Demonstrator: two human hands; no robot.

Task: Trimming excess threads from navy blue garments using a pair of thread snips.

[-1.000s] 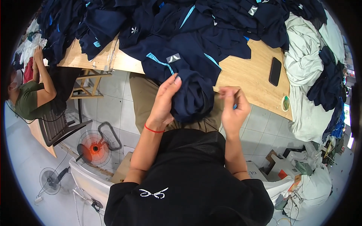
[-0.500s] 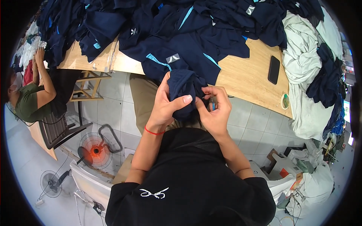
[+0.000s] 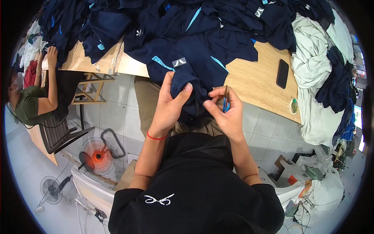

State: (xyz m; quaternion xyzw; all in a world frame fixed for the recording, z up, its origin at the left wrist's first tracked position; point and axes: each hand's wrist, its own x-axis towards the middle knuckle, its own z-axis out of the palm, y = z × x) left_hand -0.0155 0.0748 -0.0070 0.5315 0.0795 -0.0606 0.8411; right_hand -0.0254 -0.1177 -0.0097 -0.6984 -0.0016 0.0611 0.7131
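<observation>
A navy garment [image 3: 189,87] with light blue trim hangs from the table edge toward my lap, one bunched part of it raised. My left hand [image 3: 170,97] grips that bunched part, thumb on top and fingers behind it. At its right side, my right hand [image 3: 227,111] pinches the fabric edge between thumb and forefinger. Small thread snips [image 3: 226,102] with blue handles are tucked in the same right hand, blades pointing up and away from the cloth. The fingers behind the fabric are hidden.
Navy garments [image 3: 156,23] pile across the wooden table [image 3: 249,82]. A black phone [image 3: 283,74] lies at right, beside white cloth [image 3: 311,58]. Another person [image 3: 39,97] handles cloth at far left. Fans [image 3: 97,155] stand on the floor at lower left.
My right hand has turned and shifted slightly right, so the snips now show more fully. The bunched fabric has moved a little left with my left hand. The co-worker's hands have shifted.
</observation>
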